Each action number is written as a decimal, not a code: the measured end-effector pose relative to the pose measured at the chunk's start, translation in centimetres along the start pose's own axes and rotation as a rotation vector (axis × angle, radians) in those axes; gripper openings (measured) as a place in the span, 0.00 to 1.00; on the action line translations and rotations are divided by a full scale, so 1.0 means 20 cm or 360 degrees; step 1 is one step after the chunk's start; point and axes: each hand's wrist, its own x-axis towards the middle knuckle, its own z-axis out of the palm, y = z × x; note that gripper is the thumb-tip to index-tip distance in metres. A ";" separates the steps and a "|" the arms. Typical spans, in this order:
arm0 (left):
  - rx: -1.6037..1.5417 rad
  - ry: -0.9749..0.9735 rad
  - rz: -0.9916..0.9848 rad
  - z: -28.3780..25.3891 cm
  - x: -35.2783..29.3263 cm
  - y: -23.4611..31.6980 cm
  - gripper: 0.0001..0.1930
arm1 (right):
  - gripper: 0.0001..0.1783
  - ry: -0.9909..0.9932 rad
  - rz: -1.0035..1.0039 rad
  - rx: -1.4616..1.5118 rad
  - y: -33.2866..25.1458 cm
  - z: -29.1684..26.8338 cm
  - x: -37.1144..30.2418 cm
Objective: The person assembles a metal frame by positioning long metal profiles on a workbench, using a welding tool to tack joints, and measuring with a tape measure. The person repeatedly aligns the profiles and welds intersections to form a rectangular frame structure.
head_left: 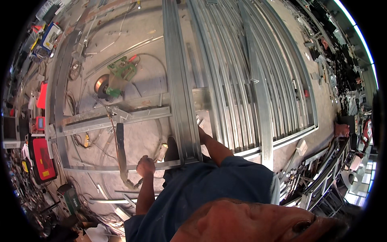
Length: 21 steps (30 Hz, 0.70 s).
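My left hand (146, 165) is closed and lies over the near rail (100, 167) of a large grey metal frame. What its fingers hold, if anything, is hidden. My right hand (201, 135) reaches to the right side of a long, wide steel beam (178, 80), which runs away from my body. The beam hides most of that hand's fingers. Left of my left hand, a dark-sleeved hose (121, 149) hangs across the frame from a crossbar (141, 117). A dark shoe (172, 149) shows beside the beam.
Right of the beam lies a barred metal panel (238, 92) with many parallel slats. Inside the frame, a copper-coloured wire spool (101, 85) stands by a green machine (123, 68). A red case (43, 158) stands at left. Metal stock (318, 173) is piled at right.
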 end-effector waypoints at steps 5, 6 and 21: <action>0.0011 0.0001 -0.0005 0.00 0.00 0.00 0.13 | 0.29 0.0012 -0.0016 0.0004 0.00 -0.01 -0.02; 0.0012 0.0002 0.0001 0.01 0.00 0.00 0.13 | 0.29 0.0008 -0.0019 0.0004 0.00 -0.01 -0.02; 0.0034 -0.0038 0.0006 0.00 0.00 0.00 0.14 | 0.31 -0.0005 -0.0036 0.0018 0.01 -0.02 0.00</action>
